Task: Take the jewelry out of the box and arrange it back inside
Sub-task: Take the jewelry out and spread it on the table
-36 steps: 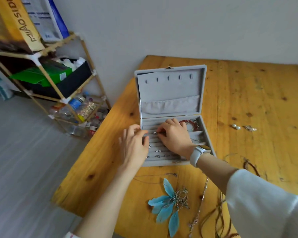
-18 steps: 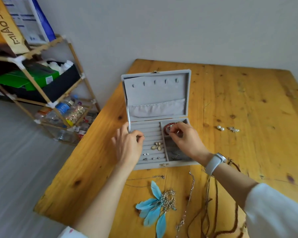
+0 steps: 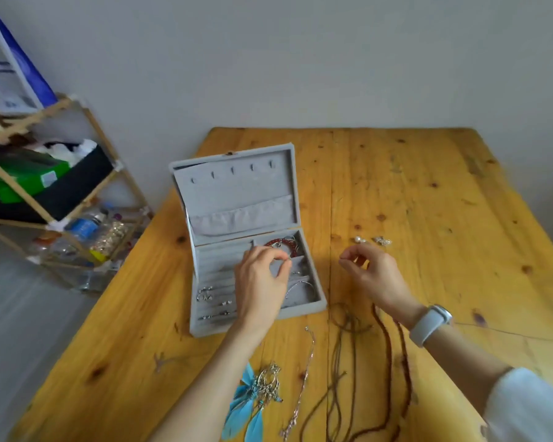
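- The upright lid (image 3: 237,183) walls off the jewelry box (image 3: 256,282) from behind; the way in is from above or the front.
- Bare counter (image 3: 444,193) lies open beyond the pearls (image 3: 360,239).
- Cords (image 3: 348,362) and a feather piece (image 3: 253,406) clutter the near edge.

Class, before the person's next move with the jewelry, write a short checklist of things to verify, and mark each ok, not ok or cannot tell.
1. Jewelry box lid open: ok.
2. Left hand over the box, fingertips pinched; what it holds: cannot tell.
3. Right hand clear of the box, over the table: ok.
4. Right hand holding something small: cannot tell.
5. All jewelry out of the box: not ok; red bracelet and small earrings remain inside.
6. Pearl earrings within reach: ok.
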The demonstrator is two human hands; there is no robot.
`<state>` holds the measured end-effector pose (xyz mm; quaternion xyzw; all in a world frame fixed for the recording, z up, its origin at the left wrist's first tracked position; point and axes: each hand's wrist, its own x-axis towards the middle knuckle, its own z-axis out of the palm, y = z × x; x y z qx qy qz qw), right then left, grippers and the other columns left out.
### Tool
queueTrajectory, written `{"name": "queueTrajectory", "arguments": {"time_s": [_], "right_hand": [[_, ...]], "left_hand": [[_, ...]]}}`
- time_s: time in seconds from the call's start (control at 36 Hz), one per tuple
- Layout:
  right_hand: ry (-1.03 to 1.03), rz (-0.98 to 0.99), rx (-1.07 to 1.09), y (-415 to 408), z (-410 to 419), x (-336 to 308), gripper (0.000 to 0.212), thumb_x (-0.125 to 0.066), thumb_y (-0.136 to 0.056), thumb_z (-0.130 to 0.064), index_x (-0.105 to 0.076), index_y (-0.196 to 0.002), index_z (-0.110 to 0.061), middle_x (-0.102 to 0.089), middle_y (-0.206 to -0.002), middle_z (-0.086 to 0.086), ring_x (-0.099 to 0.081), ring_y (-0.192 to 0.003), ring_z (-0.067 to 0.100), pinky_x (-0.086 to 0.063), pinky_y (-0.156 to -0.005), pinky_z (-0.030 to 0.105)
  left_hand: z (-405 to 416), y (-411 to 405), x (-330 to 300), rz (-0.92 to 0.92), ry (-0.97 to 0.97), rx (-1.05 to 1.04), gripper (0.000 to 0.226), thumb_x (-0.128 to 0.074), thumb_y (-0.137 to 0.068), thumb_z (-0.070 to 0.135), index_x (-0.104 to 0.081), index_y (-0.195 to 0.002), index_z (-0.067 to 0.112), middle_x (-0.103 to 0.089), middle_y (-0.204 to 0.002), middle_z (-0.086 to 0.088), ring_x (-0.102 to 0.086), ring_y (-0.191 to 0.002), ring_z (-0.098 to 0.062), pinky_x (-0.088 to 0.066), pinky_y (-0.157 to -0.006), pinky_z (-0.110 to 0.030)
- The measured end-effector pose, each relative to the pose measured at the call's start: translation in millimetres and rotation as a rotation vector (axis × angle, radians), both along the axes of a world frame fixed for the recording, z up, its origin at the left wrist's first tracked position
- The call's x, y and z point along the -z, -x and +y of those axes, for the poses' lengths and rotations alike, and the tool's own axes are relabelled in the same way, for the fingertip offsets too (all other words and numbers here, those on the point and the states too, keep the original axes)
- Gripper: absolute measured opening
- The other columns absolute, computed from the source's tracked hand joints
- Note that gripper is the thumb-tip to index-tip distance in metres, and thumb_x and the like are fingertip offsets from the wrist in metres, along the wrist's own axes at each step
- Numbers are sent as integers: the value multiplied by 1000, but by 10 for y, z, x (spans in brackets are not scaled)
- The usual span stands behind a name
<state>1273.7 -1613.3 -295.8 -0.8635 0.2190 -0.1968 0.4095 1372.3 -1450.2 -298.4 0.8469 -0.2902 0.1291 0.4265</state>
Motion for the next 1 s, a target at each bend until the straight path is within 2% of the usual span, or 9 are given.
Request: {"name": "queueTrajectory", "arguments": {"time_s": [0.08,0.19,0.25,0.42,0.58,0.72,1.0], "right_hand": [[5,16,55,151,-218,59,12,-63,-83,-9,-60,-79,-20,-60,-81,-1,-53,-78,17,-37,-71,22],[2,27,139,283,-526,133,11,-62,-84,-9,-60,-80,-20,-60,-80,-3,-53,-77,16,-36,-68,22],[19,37,165,311,-637,160,10,-62,-84,-10,-60,-81,-20,-61,-81,-1,-54,-79,17,-37,-70,25],[128,104,258,420,-1068,250,7,-60,-86,-12,-65,-90,-12,-59,-90,4,-50,-90,21,-37,-79,27],[257,137,340,428,-1280,361,8,-64,-83,-19,-69,-88,-17,-60,-91,5,-48,-91,27,-38,-79,38],[320,152,360,388,-1275,394,12,-61,-86,-28,-69,-90,-21,-60,-94,0,-45,-95,24,-31,-76,35],[330,104,314,370,-1277,402,11,-59,-88,-24,-68,-93,-23,-62,-93,-5,-43,-89,15,-21,-73,28]], "left_hand": [[-327,111,-24,82,-71,73,6,-71,-74,12,-69,-76,17,-67,-78,3,-60,-75,-20,-44,-76,-31],[-773,220,-73,161,-178,133,4,-69,-79,25,-72,-82,23,-70,-87,4,-59,-84,-18,-42,-78,-33],[-946,243,-84,136,-244,182,7,-67,-81,29,-72,-84,26,-70,-92,5,-57,-91,-19,-39,-82,-35],[-1535,302,-75,83,-366,274,15,-64,-83,37,-72,-93,31,-59,-102,8,-44,-103,-16,-25,-79,-31],[-1902,342,11,40,-454,312,15,-62,-84,38,-72,-95,33,-55,-110,8,-39,-109,-15,-23,-84,-33],[-1995,371,80,12,-473,319,15,-62,-85,34,-72,-97,31,-55,-110,7,-38,-110,-16,-20,-83,-33],[-2032,380,122,-34,-480,300,20,-61,-87,34,-70,-104,29,-57,-111,7,-39,-109,-16,-19,-84,-32]]}}
